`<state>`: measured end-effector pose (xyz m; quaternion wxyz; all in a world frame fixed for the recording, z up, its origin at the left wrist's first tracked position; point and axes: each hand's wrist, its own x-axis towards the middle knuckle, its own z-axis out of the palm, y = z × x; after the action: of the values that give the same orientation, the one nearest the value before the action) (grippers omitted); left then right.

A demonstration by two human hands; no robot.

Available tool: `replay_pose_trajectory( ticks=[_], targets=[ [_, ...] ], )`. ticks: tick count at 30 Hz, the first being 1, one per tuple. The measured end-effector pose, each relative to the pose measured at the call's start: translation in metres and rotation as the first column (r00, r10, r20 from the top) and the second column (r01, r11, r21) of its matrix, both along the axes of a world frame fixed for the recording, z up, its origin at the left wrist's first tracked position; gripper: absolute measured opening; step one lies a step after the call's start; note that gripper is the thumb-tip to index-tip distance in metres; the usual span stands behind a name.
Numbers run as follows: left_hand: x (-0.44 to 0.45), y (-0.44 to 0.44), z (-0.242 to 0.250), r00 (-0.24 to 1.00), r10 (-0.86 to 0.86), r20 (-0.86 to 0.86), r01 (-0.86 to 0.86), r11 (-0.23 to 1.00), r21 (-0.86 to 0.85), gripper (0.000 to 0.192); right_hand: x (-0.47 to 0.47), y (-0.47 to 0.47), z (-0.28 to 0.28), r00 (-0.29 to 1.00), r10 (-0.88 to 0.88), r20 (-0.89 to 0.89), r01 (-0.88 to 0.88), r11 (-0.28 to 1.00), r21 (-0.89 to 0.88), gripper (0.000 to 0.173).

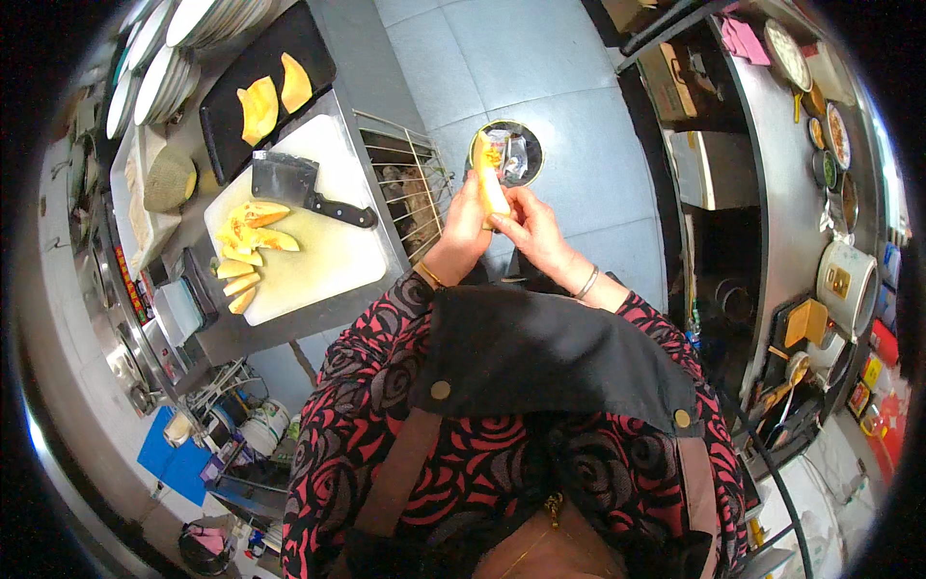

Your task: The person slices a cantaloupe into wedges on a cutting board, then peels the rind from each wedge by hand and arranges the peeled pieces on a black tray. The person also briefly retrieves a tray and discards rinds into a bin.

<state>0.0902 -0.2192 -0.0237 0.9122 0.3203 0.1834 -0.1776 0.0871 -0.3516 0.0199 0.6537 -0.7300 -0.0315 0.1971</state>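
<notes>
A long melon wedge [494, 189] with orange flesh and some seedy pulp is held between both hands over a round bin on the floor. My left hand [465, 230] wraps around it from the left. My right hand [534, 226] has its thumb and fingers on the wedge's near end. To the left, a cleaver [286, 179] with a black handle lies on a white cutting board [336, 268], beside seedy melon wedges [253, 228] and smaller melon pieces [235, 269]. More melon slices [258, 108] lie on a black tray [228, 108].
The round bin [537, 155] holds wrappers. A netted-rind melon piece [170, 179] sits in a white container [137, 242] near stacked plates [163, 83]. A wire rack [405, 181] stands below the left counter's edge. The right-hand counter [778, 145] carries bowls and a cooker [846, 289].
</notes>
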Motion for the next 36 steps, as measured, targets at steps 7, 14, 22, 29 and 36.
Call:
replay_pose_trajectory(
  ticks=[7,14,22,29,36],
  targets=[
    [0.005,-0.001,0.0,0.929,-0.121,-0.349,0.11,0.993,-0.049,0.038,0.014,-0.031,-0.008,0.821,0.39,0.418,-0.202,0.882,-0.426,0.051],
    [0.019,0.01,0.019,0.907,-0.202,-0.371,0.279,0.946,0.167,0.028,0.038,-0.023,-0.05,0.792,0.488,0.368,-0.239,0.802,-0.548,0.065],
    [0.037,0.011,0.019,0.897,-0.292,-0.332,0.227,0.948,-0.223,0.035,0.076,-0.032,-0.079,0.664,0.552,0.504,-0.077,0.721,-0.689,0.053],
    [0.044,0.017,0.004,0.836,-0.349,-0.424,0.185,0.906,-0.38,0.043,0.077,-0.041,-0.109,0.701,0.518,0.49,0.046,0.653,-0.756,0.05],
    [0.045,0.009,-0.012,0.798,-0.332,-0.503,0.276,0.943,-0.186,0.041,0.077,-0.044,-0.108,0.833,0.337,0.438,0.01,0.783,-0.622,0.043]
  ],
)
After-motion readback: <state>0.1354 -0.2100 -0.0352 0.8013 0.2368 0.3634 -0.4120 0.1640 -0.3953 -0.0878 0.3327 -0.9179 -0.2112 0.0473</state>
